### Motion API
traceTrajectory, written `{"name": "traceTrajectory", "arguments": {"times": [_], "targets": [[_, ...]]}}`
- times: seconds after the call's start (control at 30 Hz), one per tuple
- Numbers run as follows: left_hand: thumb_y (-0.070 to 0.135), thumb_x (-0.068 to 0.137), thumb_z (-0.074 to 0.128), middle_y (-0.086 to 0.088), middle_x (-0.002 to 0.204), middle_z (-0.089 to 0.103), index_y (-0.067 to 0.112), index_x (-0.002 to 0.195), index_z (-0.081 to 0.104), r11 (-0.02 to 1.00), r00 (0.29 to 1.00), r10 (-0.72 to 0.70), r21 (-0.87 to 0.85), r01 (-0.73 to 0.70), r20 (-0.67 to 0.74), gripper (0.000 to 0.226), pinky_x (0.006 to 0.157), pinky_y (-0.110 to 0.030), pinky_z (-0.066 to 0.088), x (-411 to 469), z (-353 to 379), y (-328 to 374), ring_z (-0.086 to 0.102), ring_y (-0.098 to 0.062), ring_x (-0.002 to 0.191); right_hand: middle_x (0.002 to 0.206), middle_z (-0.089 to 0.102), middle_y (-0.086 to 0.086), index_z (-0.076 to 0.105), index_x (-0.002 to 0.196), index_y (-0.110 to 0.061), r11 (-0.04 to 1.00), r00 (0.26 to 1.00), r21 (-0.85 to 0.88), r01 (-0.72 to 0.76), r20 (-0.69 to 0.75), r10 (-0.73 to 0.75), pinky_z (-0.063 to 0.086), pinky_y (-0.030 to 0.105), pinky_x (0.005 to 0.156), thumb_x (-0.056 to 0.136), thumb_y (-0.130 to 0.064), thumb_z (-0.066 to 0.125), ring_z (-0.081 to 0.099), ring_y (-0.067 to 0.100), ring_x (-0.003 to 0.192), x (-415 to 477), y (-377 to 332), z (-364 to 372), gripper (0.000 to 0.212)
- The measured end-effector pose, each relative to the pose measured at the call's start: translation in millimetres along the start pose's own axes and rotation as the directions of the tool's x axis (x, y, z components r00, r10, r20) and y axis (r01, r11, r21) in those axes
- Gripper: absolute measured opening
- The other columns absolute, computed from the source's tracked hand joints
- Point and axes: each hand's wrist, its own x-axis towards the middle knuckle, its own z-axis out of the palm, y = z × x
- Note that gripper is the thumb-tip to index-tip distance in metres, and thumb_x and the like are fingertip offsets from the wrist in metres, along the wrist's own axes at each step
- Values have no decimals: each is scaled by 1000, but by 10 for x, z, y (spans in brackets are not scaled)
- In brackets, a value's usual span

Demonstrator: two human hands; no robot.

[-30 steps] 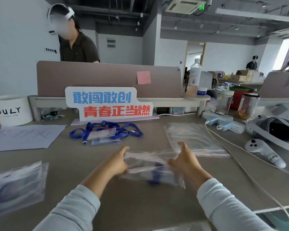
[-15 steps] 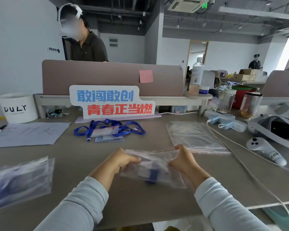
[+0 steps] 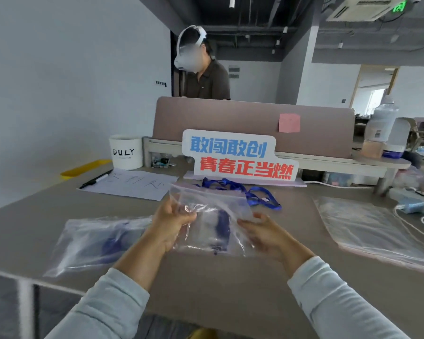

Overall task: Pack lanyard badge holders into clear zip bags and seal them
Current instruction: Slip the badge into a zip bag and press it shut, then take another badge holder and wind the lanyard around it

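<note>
**Filled bag held up off the surface, seal step pending**

Head view. The left hand (image 3: 174, 221) and right hand (image 3: 264, 233) hold one clear zip bag (image 3: 206, 204) between them, lifted above the middle of the surface (image 3: 230, 280), nearer its near edge. The left fingers (image 3: 185, 216) are curled onto the bag's left side. The right hand grips the right side with the thumb on top, its fingers largely hidden behind the plastic. A lanyard badge holder (image 3: 222, 223) shows as a blue strip inside the bag, hanging toward its lower end. Whether the zip strip along the top is pressed closed cannot be told. A packed bag (image 3: 101, 241) lies toward the left edge, a stack of empty bags (image 3: 367, 226) lies toward the right edge, and loose lanyards (image 3: 257, 194) lie near the far edge, in front of a lettered sign (image 3: 238, 155). Judged step: the contents are in and the closure is being checked or made. The next move probably calls for pinching along the zip strip from one corner to the other, then laying the bag beside the packed one
</note>
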Motion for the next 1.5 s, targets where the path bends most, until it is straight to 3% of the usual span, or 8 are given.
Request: {"name": "traceTrajectory", "arguments": {"times": [0.2, 0.37, 0.47, 0.53, 0.6, 0.87, 1.1, 1.5], "targets": [[-19, 74, 62, -9, 109, 51, 22, 127, 35, 1000, 970, -16, -10, 14, -244, 72, 76, -43, 55, 18, -1105, 128, 63, -32, 96, 87, 63, 11, 27, 136, -26, 981, 985, -150, 122, 142, -100, 47, 17, 47, 83, -11, 66, 53, 10, 56, 458, -206, 996, 68], [-10, 70, 72, -16, 121, 47, 20, 139, 22, 958, 905, -33, 244, 149, -424, 90, 64, -38, 55, 76, -1810, 86, 56, -28, 98, 84, 58, 4, 41, 132, -19, 936, 964, -286, 204, 226, -141, 48, 16, 49, 85, -11, 65, 54, 8, 57, 765, -188, 1693, 53], [12, 66, 82, -16, 140, 39, 18, 144, 15, 723, 892, -20, 609, 325, -452, 103, 83, -43, 50, 73, -1978, -31, 48, -31, 120, 97, 58, 1, 51, 124, -20, 811, 951, -514, 279, 264, -160, 49, 18, 60, 87, -22, 64, 56, 9, 69, 855, -41, 1870, 39], [29, 68, 76, -16, 138, 38, 23, 143, 25, 440, 906, 18, 817, 373, -424, 91, 97, -40, 42, 65, -2000, -87, 43, -33, 123, 106, 60, 4, 53, 122, -20, 743, 941, -590, 317, 294, -168, 50, 23, 71, 89, -28, 60, 58, 14, 81, 878, 25, 1901, 35], [35, 75, 64, -15, 137, 39, 29, 137, 36, 312, 925, -17, 877, 366, -380, 68, 98, -37, 39, 60, -1959, -95, 43, -34, 121, 111, 60, 5, 56, 120, -22, 703, 935, -627, 335, 311, -168, 50, 25, 78, 89, -31, 59, 59, 18, 90, 890, 40, 1890, 32], [28, 88, 49, -16, 135, 44, 26, 139, 36, 490, 951, -98, 817, 304, -294, 53, 91, -37, 46, 164, -1605, -242, 53, -31, 110, 98, 61, 3, 60, 113, -23, 734, 956, -625, 268, 270, -119, 53, 27, 73, 87, -35, 60, 59, 15, 80, 899, 63, 1544, 28], [41, 86, 50, -12, 148, 26, 25, 140, 33, 253, 928, 118, 914, 317, -354, 59, 103, -43, 32, 210, -1267, 179, 25, -35, 132, 115, 57, 2, 57, 120, -20, 781, 971, -578, 239, 122, -206, 48, 19, 67, 90, -37, 56, 59, 14, 89, 835, 19, 966, 35], [32, 88, 57, 2, 131, 53, 23, 125, 53, 376, 955, 211, 885, -275, 207, 38, 90, -29, 45, 468, 349, -54, 54, -15, 110, 85, 63, -3, 61, 86, -19, 745, 947, -661, 88, -177, -270, 51, 19, 69, 90, -23, 57, 59, 9, 77, 604, 249, -122, 7]]}}
